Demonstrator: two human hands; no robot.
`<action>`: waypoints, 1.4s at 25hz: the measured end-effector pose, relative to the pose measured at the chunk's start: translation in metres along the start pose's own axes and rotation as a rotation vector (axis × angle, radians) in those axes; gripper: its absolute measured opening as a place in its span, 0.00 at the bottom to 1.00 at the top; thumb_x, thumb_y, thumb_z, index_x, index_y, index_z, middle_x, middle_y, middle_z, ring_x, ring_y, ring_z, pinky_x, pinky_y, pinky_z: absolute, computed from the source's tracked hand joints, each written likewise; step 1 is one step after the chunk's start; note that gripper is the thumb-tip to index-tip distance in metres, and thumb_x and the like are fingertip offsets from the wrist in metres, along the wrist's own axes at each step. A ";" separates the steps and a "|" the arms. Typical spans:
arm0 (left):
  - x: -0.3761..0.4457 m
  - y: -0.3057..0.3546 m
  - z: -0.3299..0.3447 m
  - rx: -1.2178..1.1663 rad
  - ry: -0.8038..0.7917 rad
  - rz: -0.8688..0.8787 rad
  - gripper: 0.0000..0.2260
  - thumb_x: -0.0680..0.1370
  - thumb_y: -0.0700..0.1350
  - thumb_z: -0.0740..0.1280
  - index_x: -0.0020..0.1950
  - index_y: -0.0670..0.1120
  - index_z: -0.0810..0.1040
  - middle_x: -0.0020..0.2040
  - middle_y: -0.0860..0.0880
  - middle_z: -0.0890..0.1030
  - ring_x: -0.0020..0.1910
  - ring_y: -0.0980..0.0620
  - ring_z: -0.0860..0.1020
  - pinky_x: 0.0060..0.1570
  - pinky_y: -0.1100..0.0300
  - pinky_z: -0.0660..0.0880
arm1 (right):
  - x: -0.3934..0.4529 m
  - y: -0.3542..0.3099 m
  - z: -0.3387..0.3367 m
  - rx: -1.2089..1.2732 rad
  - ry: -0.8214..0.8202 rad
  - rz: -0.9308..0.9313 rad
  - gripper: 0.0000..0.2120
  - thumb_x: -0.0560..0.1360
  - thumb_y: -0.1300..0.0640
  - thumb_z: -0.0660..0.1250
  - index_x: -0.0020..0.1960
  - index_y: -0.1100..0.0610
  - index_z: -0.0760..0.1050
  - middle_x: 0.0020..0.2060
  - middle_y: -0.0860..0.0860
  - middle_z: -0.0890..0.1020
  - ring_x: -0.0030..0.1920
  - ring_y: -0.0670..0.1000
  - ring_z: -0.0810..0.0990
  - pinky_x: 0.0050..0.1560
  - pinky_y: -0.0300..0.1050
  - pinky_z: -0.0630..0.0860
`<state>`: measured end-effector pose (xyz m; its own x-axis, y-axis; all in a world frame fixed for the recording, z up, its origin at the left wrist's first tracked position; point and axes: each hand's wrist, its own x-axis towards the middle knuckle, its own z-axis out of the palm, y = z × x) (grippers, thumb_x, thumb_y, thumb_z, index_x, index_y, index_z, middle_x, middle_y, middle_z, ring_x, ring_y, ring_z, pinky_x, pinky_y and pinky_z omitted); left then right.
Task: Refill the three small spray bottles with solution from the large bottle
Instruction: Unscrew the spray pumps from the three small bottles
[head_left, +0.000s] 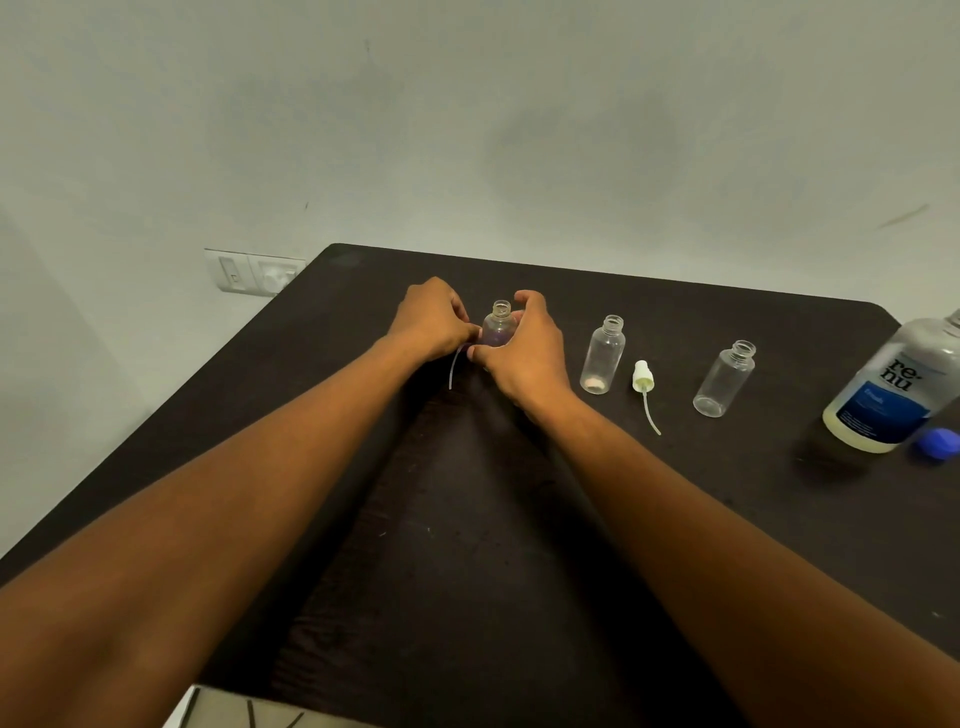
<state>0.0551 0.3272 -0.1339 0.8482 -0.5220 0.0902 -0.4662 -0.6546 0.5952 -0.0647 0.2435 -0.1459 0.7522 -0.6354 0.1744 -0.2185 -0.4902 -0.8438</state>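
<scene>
Your right hand (524, 347) curls around an uncapped small spray bottle (500, 326) standing on the dark table (467, 519). Your left hand (431, 319), just beside it, pinches a spray head whose thin tube (453, 370) hangs below. Two more open bottles (602, 356) (724, 378) stand rightward, a loose spray cap (644, 387) between them. The large bottle (893, 389) reads "renu"; its blue cap (937, 442) lies beside.

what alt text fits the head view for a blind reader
The right hand steadies an uncapped small bottle on a dark table; the left hand holds its spray head, tube hanging.
</scene>
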 end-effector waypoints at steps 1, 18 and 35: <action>0.001 0.000 0.000 0.000 0.000 -0.004 0.09 0.74 0.48 0.78 0.50 0.44 0.87 0.47 0.46 0.86 0.48 0.51 0.84 0.52 0.54 0.82 | 0.000 -0.001 -0.002 -0.002 0.002 -0.006 0.46 0.66 0.58 0.82 0.77 0.57 0.62 0.69 0.56 0.75 0.67 0.54 0.76 0.67 0.50 0.75; -0.016 -0.010 -0.005 -0.094 0.095 -0.022 0.14 0.78 0.54 0.72 0.44 0.44 0.86 0.40 0.46 0.85 0.41 0.50 0.83 0.43 0.56 0.79 | -0.014 0.000 -0.009 0.034 0.014 -0.057 0.42 0.72 0.50 0.78 0.78 0.55 0.61 0.70 0.53 0.73 0.64 0.48 0.74 0.58 0.39 0.70; -0.150 0.022 -0.039 -0.131 0.221 0.213 0.21 0.82 0.55 0.67 0.72 0.48 0.74 0.67 0.47 0.79 0.62 0.50 0.79 0.63 0.52 0.77 | -0.122 -0.002 -0.090 -0.160 0.059 -0.220 0.39 0.77 0.44 0.71 0.81 0.54 0.58 0.76 0.53 0.68 0.72 0.52 0.71 0.64 0.43 0.69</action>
<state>-0.0722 0.4123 -0.1034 0.7760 -0.4986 0.3863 -0.6146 -0.4605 0.6405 -0.2120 0.2687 -0.1204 0.7560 -0.5345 0.3779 -0.1526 -0.7053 -0.6923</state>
